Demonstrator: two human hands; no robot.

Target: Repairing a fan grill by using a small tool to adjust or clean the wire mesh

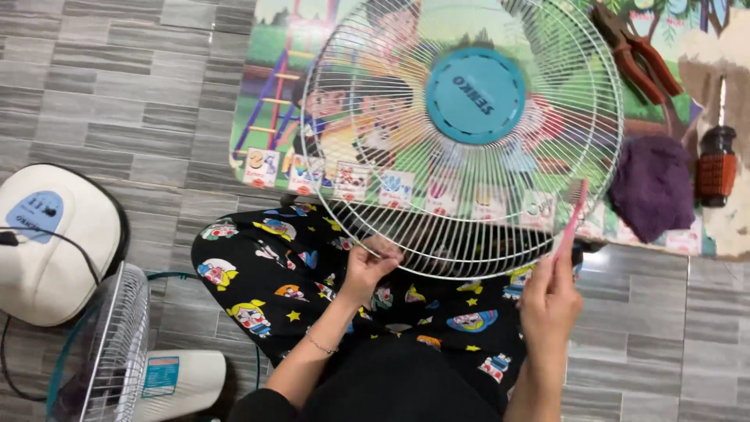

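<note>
**Head view: fan grille held over the lap, pink brush at its rim**

The person sits on the grey tiled floor with a white wire fan grille lying roughly flat across the lap, its teal centre cap facing up toward the camera. The far half of the grille overlaps the near edge of a colourful cartoon play mat.

The left hand pinches the wires at the grille's near rim, fingers curled through them. The right hand grips a slim pink brush, its long axis running up and slightly right, the tip meeting the grille's right rim.

As I judge it, the cleaning is under way but its progress is hard to tell: the wires look pale all round, and any dust is too fine to see.

On the mat's right side lie a purple cloth, red-handled pliers near the far corner, and a screwdriver with a dark and orange handle. At the left, a white fan base and a second grille rest on the floor.
</note>
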